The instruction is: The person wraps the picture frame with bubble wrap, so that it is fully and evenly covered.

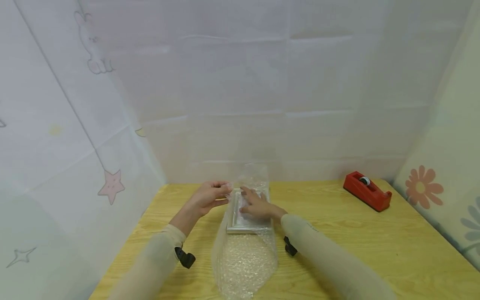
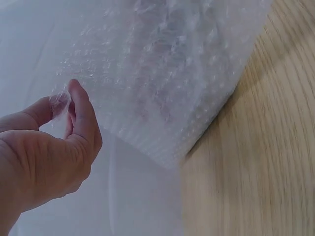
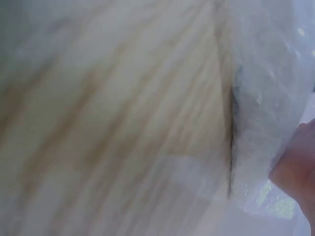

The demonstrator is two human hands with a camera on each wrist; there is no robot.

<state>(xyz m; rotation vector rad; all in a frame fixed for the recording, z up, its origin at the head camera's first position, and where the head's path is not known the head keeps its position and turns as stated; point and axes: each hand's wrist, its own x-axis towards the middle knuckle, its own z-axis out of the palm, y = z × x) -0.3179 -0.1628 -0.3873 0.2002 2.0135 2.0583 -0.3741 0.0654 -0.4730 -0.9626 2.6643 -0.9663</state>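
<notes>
A silver-edged picture frame lies on a long strip of bubble wrap in the middle of the table. At the frame's upper left, my left hand pinches an edge of the wrap between thumb and fingers. The left wrist view shows that pinch of the left hand closely, with the bubble wrap raised in a sheet. My right hand rests on the frame with its fingers spread. Only part of the right hand shows in the right wrist view, blurred, beside the wrap.
A red tape dispenser with a roll in it stands at the table's back right. The wooden table meets a pale sheet hung behind it, and printed sheets hang on both sides. Both wrists wear small black cameras.
</notes>
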